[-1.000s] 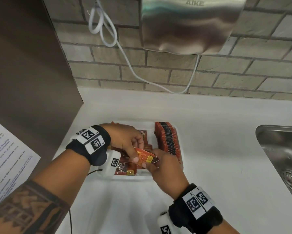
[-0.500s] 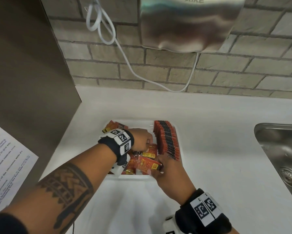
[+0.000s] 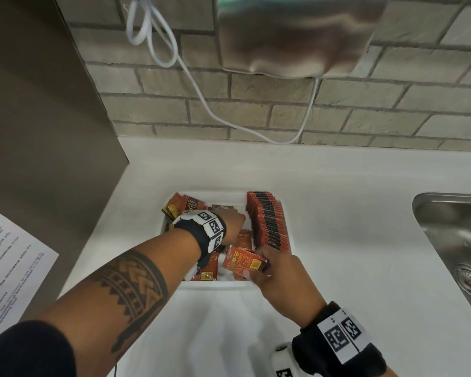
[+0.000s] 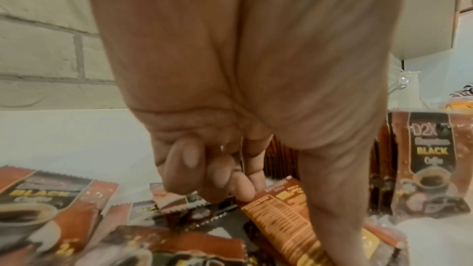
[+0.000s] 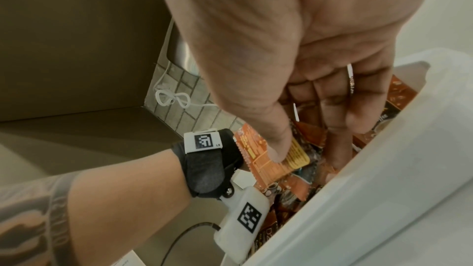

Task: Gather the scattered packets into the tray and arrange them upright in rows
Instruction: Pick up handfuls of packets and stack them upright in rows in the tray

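1. Two hands work inside a white tray (image 3: 287, 284) at lower centre of the head view, on a white surface (image 3: 351, 213).
2. At the far left edge lies a printed sheet (image 3: 8, 268).
3. In the tray's left half, loose packets (image 3: 186, 206) lie flat and jumbled.
4. The left hand (image 3: 233, 221) reaches into the tray's middle; the left wrist view shows its fingers (image 4: 189, 155) curled, thumb pressed on an orange packet (image 4: 286, 215).
5. The right hand (image 3: 276, 273), at the tray's near edge, is clamped on a held packet (image 3: 243, 261), thumb on its printed back.
6. Along the tray's right side, a row of packets (image 3: 267, 220) stands upright, packed together.
7. At the right edge is a steel sink (image 3: 452, 240).
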Tool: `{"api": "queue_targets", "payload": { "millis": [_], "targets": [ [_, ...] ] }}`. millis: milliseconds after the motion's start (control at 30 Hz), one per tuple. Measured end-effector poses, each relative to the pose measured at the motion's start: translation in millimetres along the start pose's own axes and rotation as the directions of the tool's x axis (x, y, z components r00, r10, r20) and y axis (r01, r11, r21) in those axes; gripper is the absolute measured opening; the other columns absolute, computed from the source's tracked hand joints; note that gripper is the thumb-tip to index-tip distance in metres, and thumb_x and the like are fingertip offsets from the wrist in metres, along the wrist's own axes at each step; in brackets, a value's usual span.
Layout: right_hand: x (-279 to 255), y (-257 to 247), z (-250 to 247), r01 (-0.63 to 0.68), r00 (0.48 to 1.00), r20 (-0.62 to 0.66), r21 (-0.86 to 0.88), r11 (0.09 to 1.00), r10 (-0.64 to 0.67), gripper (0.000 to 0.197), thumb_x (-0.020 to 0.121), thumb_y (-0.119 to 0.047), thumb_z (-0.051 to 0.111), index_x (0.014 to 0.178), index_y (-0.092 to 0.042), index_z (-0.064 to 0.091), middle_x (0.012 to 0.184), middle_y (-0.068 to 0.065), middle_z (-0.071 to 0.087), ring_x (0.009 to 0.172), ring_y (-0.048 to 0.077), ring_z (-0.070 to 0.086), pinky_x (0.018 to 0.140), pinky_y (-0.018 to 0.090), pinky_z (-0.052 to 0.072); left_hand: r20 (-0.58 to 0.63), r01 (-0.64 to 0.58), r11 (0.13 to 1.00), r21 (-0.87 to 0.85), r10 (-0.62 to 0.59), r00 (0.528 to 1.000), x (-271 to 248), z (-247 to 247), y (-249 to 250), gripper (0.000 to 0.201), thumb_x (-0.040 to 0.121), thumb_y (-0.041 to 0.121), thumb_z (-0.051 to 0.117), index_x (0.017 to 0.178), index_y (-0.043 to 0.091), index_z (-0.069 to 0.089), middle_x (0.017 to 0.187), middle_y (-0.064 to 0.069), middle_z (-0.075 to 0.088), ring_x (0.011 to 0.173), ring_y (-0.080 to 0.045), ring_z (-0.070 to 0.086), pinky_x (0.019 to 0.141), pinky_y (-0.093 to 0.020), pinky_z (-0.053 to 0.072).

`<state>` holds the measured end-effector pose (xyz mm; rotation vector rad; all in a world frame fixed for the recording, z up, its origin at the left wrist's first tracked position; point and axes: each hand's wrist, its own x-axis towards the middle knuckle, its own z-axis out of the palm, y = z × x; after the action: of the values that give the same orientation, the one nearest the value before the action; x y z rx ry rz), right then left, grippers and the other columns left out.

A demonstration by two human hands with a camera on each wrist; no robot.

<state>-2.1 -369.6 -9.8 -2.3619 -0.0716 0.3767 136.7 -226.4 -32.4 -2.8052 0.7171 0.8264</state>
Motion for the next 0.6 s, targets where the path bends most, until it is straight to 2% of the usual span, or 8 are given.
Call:
{"api": "queue_targets", "payload": {
  "millis": [167, 300, 433, 533, 600],
  "targets": [
    [1.8, -0.3, 0.2, 0.001, 1.0, 0.022, 0.02, 1.0, -0.001, 0.027, 0.094, -0.034, 0.066, 0.119, -0.029, 0.059, 0.115, -0.013, 0.065, 0.092, 0.001, 0.057, 0.07, 0.002, 0.038, 0.016, 0.018, 1.0, 0.02, -0.018, 1.0, 2.6, 5.4, -5.0, 0.042, 0.093, 0.03, 0.071, 0.126, 0.007, 0.061, 0.121, -0.013, 0.063, 0.103, -0.028, 0.064, 0.074, -0.031, 0.049],
    [2.6, -0.4, 0.6, -0.005, 1.0, 0.029, 0.006, 1.0, 0.004, 0.024, 0.094, -0.036, 0.066, 0.116, -0.032, 0.058, 0.108, -0.016, 0.062, 0.09, 0.0, 0.056, 0.068, 0.002, 0.037, 0.034, 0.009, 1.0, 0.0, -0.009, 0.999, -1.0, 3.2, -10.4, 0.037, 0.086, 0.029, 0.076, 0.115, 0.007, 0.069, 0.113, -0.011, 0.066, 0.098, -0.026, 0.066, 0.074, -0.032, 0.053],
    [4.7, 0.2, 0.1, 0.0, 1.0, 0.018, -0.013, 1.0, 0.001, 0.018, 0.094, -0.035, 0.066, 0.11, -0.033, 0.058, 0.104, -0.016, 0.062, 0.088, 0.001, 0.058, 0.068, 0.003, 0.038, 0.017, -0.006, 0.993, -0.122, 0.008, 1.0, -8.0, -2.9, -22.3, 0.039, 0.078, 0.033, 0.084, 0.108, 0.013, 0.069, 0.106, -0.005, 0.066, 0.095, -0.024, 0.064, 0.083, -0.037, 0.056],
    [8.5, 0.8, 2.5, 0.008, 1.0, -0.009, -0.015, 1.0, -0.008, 0.02, 0.094, -0.034, 0.066, 0.112, -0.03, 0.06, 0.108, -0.014, 0.066, 0.091, 0.002, 0.061, 0.071, 0.005, 0.042, 0.032, 0.001, 0.971, -0.24, 0.007, 0.999, -15.7, -7.4, -33.8, 0.034, 0.075, 0.03, 0.086, 0.102, 0.016, 0.07, 0.1, 0.0, 0.067, 0.091, -0.02, 0.062, 0.071, -0.029, 0.048],
    [11.1, -0.1, 5.7, 0.008, 1.0, -0.023, -0.004, 1.0, -0.008, 0.024, 0.094, -0.034, 0.067, 0.116, -0.029, 0.06, 0.111, -0.013, 0.066, 0.097, 0.005, 0.063, 0.08, 0.012, 0.049, 0.045, 0.012, 0.958, -0.287, 0.001, 0.999, -20.5, -9.4, -42.1, 0.029, 0.073, 0.029, 0.088, 0.088, 0.017, 0.067, 0.087, 0.002, 0.065, 0.077, -0.017, 0.058, 0.062, -0.026, 0.042]
  ]
}}
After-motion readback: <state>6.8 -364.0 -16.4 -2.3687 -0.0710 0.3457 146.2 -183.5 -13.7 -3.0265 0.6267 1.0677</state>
